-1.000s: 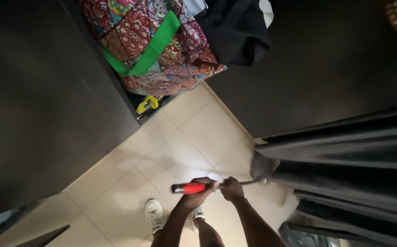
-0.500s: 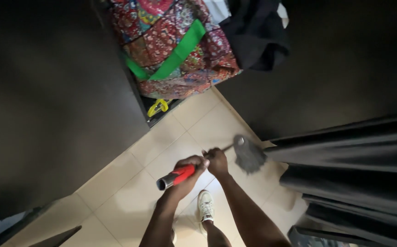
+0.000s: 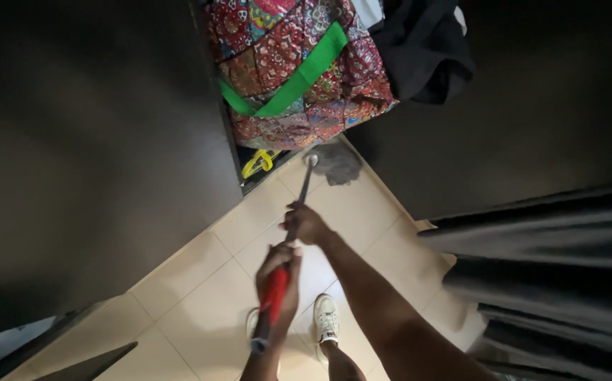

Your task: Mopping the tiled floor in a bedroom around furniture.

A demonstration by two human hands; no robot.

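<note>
I hold a mop with both hands over a beige tiled floor [image 3: 200, 296]. My left hand [image 3: 278, 271] grips the red handle end [image 3: 272, 305], low in the view. Further up, my right hand [image 3: 306, 224] is closed around the thin metal shaft [image 3: 304, 185]. The grey mop head [image 3: 336, 162] lies on the tiles at the far end of the floor strip, just below a patterned bag and beside the dark panel on the right.
A red patchwork bag [image 3: 278, 42] with a green strap [image 3: 299, 67] sits ahead, black cloth [image 3: 426, 42] beside it. A yellow item [image 3: 258, 164] lies under the bag. Dark panels [image 3: 94, 141] flank the floor; a dark curtain [image 3: 553, 268] hangs right. My white shoes [image 3: 326, 319] stand below.
The mop head swept from the curtain's foot on the right up and forward to the bag. The handle swung from lying sideways to pointing straight ahead, and my right hand slid along it.
</note>
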